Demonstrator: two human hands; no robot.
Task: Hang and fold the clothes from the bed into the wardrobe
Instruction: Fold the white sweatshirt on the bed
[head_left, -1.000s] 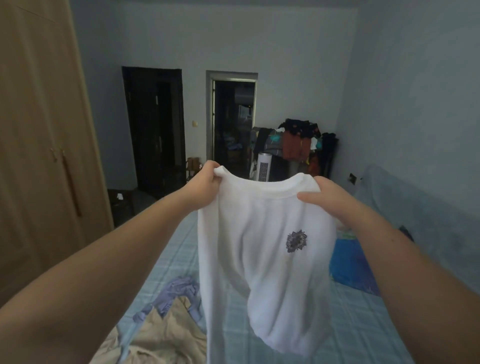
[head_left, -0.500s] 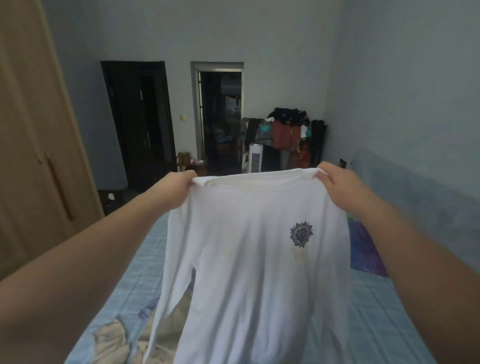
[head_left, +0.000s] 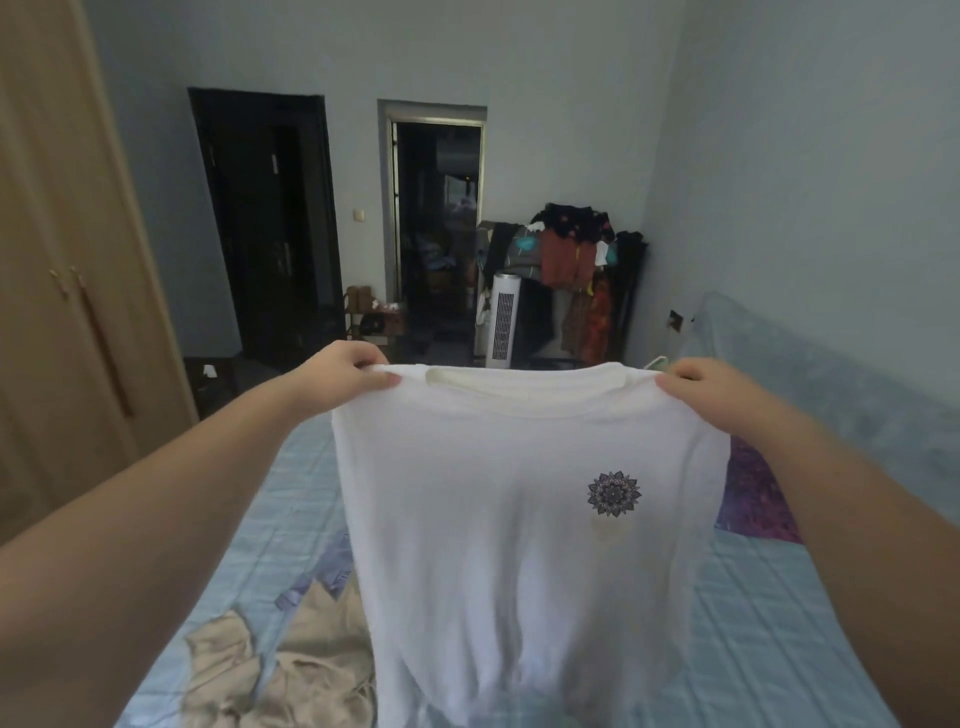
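I hold a white shirt with a small dark flower print spread out flat in the air above the bed. My left hand pinches its left shoulder and my right hand pinches its right shoulder. The neckline faces up and the body hangs straight down, hiding part of the bed. A beige garment and a lilac one lie crumpled on the blue quilt at the lower left. The wooden wardrobe stands at the left with its doors closed.
A purple cloth lies on the bed at the right, under my right forearm. Past the bed's far end stand a loaded clothes rack, a white tower fan, a dark door and an open doorway.
My hands have drawn apart and stretched the shirt wide by its shoulders. It hung bunched and narrow a second ago; it is now flat.
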